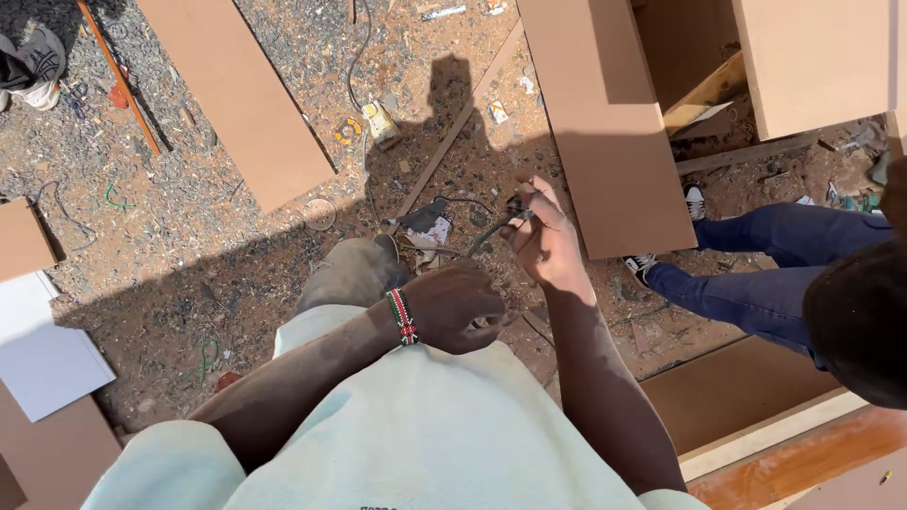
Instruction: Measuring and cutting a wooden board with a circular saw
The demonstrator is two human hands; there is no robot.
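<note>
I look straight down my pale green shirt at both hands. My right hand (546,238) is raised in front of me, its fingers pinched on the end of a thin black cable (493,229) that runs back toward my left hand. My left hand (457,307), with a beaded wristband, is curled into a fist low by my waist; what it grips is hidden, though the cable leads to it. My grey trouser leg and shoe (354,269) stand on the littered ground below.
Brown boards lie around: one upper left (236,90), one upper middle (609,123), others at the left edge. A person in blue jeans (756,274) and sneakers stands right. A small yellow device (380,121) with a cord lies on the gravel. A white sheet (38,349) lies left.
</note>
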